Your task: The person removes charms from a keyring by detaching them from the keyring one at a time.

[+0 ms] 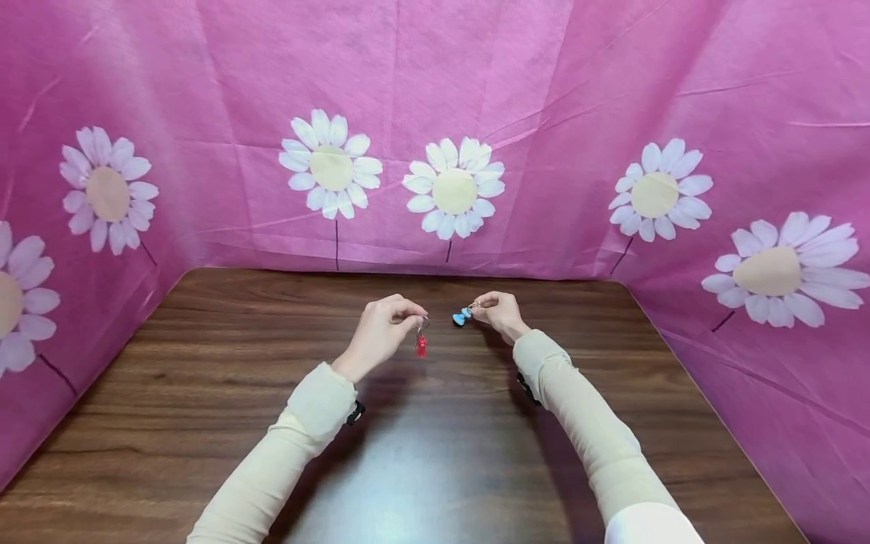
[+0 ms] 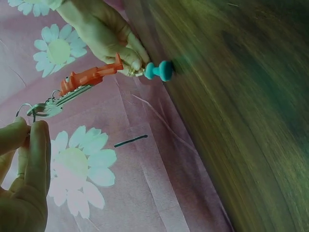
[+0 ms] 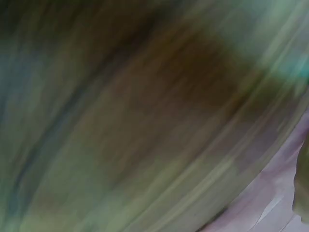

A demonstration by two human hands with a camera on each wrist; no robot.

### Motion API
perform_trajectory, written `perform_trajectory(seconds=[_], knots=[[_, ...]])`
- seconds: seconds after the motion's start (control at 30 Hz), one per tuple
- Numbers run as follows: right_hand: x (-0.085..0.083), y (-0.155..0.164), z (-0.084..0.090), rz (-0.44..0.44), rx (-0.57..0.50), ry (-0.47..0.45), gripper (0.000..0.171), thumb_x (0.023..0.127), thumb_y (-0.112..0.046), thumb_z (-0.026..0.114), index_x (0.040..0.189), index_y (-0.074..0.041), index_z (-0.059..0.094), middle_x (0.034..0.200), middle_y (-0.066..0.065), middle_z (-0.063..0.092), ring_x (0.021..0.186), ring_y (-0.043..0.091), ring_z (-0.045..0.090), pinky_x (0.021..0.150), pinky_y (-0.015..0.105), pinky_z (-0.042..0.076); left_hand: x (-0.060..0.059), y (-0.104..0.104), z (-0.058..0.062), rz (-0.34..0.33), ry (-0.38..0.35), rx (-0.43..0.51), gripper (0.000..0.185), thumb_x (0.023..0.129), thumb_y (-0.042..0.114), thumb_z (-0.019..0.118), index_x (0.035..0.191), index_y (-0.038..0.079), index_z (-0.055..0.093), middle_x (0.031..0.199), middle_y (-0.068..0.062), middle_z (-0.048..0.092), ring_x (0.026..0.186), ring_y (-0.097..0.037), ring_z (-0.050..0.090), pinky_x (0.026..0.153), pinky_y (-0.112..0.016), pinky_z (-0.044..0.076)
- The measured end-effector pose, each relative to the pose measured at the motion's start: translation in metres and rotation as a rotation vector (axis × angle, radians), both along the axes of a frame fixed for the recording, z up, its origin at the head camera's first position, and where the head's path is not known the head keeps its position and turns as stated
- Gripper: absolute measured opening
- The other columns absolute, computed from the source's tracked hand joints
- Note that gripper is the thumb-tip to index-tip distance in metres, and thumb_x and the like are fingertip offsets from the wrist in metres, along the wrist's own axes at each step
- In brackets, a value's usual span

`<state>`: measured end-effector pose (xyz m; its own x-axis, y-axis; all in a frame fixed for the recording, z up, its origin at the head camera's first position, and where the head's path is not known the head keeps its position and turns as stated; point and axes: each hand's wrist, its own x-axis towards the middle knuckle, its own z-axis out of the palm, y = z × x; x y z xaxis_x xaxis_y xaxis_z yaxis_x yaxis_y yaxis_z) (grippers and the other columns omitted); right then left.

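Fingers, left hand (image 1: 382, 329): thumb and forefinger are pinching a metal key ring (image 2: 25, 110); the other fingers are curling loosely beside them.
Fingers, right hand (image 1: 499, 312): fingertips are gripping a small clasp end next to a blue charm (image 1: 461, 316); the grasp is tight.
Red charm (image 1: 421, 345): it is hanging below the left fingertips, above the wooden table (image 1: 435, 468), touching nothing else in the head view.
Key (image 2: 60, 102): in the left wrist view it is lying along the orange-red figure, both attached at the ring.
Blue charm, position: it is sticking out from the right fingertips toward the left hand, the two hands being near but apart.
Step in hand: judged from the poses, the two pieces are being held apart above the table, either separating or about to be joined; which one cannot be told.
Next move, requirement: either way, a steady ring and fine fingertip control of the clasp would be needed.
Hidden or unclear: the right wrist view is blurring entirely; the clasp itself is too small to make out; the pink flowered cloth (image 1: 435, 113) is closing off everything behind.
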<state>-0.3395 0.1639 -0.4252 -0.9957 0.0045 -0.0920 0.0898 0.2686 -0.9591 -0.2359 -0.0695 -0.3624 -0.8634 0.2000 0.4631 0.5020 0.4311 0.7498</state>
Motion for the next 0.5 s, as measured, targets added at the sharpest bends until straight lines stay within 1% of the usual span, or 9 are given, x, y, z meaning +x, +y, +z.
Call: perform_trajectory(seconds=[0.1,0.23,0.37,0.5], knots=[[0.0,0.009,-0.005,0.018,0.125,0.036,0.022,0.075,0.005,0.068,0.096,0.008,0.061,0.078,0.007,0.066,0.062,0.002,0.055,0.062,0.015,0.049,0.0,0.0,-0.001,-0.003,-0.002,0.002,0.007,0.081,0.003,0.066,0.086,0.005,0.071,0.079,-0.004,0.066,0.075,-0.013,0.066,0.069,-0.022,0.054],[0.001,0.017,-0.012,0.061,0.286,0.07,0.02,0.073,0.0,0.072,0.092,0.003,0.066,0.072,0.0,0.066,0.061,0.001,0.053,0.062,0.015,0.044,0.0,0.001,-0.002,-0.003,0.0,0.001,0.008,0.08,0.003,0.066,0.085,0.005,0.071,0.079,-0.004,0.066,0.075,-0.014,0.066,0.069,-0.021,0.054],[0.002,0.021,-0.017,0.118,0.349,0.089,0.022,0.071,-0.001,0.074,0.091,0.003,0.067,0.076,0.006,0.069,0.064,0.003,0.056,0.064,0.017,0.044,-0.001,0.001,-0.002,-0.006,-0.004,-0.005,0.007,0.081,0.003,0.066,0.086,0.005,0.071,0.08,-0.004,0.066,0.075,-0.013,0.066,0.069,-0.02,0.053],[0.003,0.023,-0.017,0.151,0.417,0.113,0.028,0.069,-0.002,0.075,0.096,0.002,0.067,0.086,0.012,0.069,0.074,0.011,0.058,0.068,0.02,0.044,-0.002,0.0,-0.003,-0.012,-0.012,0.002,0.007,0.081,0.003,0.066,0.086,0.005,0.071,0.081,-0.004,0.066,0.075,-0.013,0.066,0.069,-0.02,0.053]])
